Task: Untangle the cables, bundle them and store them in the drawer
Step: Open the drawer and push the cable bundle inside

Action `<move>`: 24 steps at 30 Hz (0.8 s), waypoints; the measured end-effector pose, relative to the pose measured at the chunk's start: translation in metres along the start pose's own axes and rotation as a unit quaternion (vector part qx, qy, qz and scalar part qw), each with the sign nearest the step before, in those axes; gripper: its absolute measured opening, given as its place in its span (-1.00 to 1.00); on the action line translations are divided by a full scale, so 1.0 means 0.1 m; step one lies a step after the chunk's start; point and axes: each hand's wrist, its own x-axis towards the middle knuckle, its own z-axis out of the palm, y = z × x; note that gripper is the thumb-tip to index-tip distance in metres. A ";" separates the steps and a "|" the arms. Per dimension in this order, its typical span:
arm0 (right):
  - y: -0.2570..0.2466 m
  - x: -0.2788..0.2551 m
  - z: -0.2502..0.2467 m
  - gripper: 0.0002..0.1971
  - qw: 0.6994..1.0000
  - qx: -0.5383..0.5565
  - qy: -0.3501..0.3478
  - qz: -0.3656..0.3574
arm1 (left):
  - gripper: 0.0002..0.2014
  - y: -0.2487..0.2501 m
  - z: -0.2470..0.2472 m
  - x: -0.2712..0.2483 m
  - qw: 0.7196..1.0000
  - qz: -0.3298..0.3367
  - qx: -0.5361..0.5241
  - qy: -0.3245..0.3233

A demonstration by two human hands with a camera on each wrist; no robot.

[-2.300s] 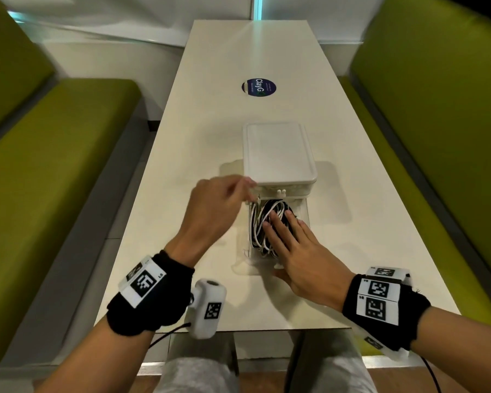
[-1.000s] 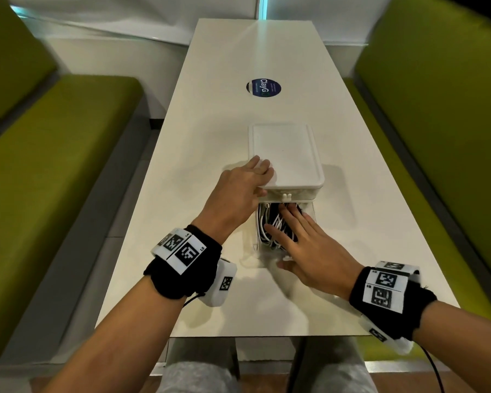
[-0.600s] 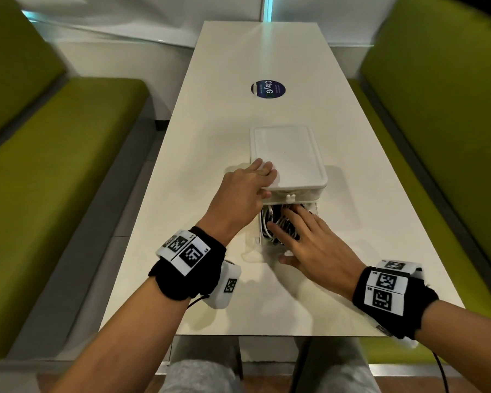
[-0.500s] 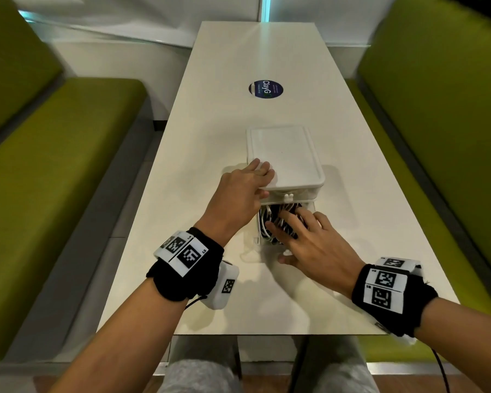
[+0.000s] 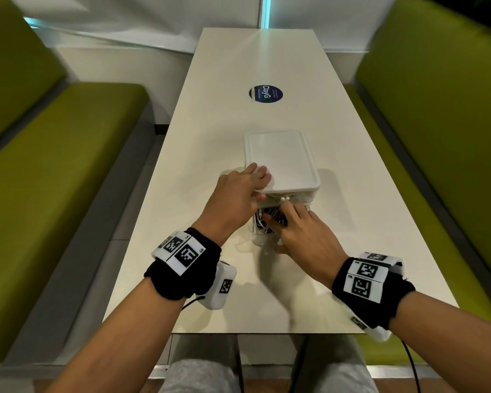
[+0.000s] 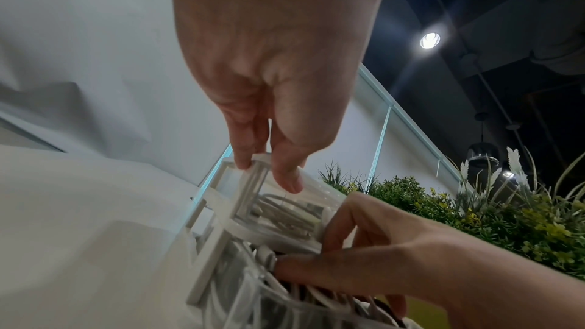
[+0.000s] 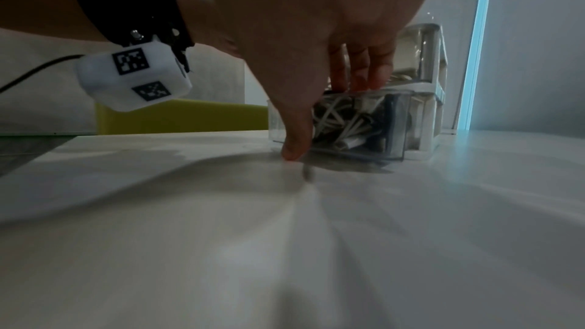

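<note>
Head view shows the right hand's fingers (image 5: 288, 212) lying nearly straight on the black and white cables (image 5: 264, 222) in the drawer (image 5: 257, 236), thumb at its front, and less of the drawer shows than a second ago, so the closing push is, I judge, well under way. At 11 o'clock from them, the left hand (image 5: 238, 197) rests open-fingered on the organizer (image 5: 284, 160) lid, steadying it mid-tabletop (image 5: 199, 154).
</note>
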 end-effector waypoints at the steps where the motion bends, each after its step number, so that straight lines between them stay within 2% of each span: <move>1: 0.00 0.00 -0.01 -0.22 1.000 0.008 0.001 0.001 | -0.57 0.00 -0.01 0.01 1.000 -0.005 0.000 -0.005; 5: 0.09 -0.11 -0.06 -0.33 0.997 0.072 0.010 0.012 | -0.65 0.00 0.00 0.01 1.000 -0.009 -0.007 -0.002; 10: 0.23 -0.24 -0.01 -0.77 0.993 0.087 0.066 0.054 | -0.63 -0.01 0.01 0.02 1.000 -0.002 -0.020 0.008; 16: 0.27 -0.12 0.09 -0.90 0.988 0.102 0.068 0.093 | -0.59 0.01 -0.01 0.01 1.000 0.004 -0.010 0.011; 20: 0.27 -0.08 0.09 -0.92 0.979 0.153 0.073 0.117 | -0.66 -0.01 -0.04 0.00 1.000 0.007 -0.022 0.017; 22: 0.28 -0.11 0.02 -0.74 0.962 0.224 0.085 0.135 | -0.65 -0.06 -0.06 -0.01 0.999 0.001 -0.031 0.008; 24: 0.32 -0.15 -0.06 -0.47 0.934 0.291 0.082 0.188 | -0.59 -0.12 -0.07 -0.05 0.997 -0.016 -0.074 0.003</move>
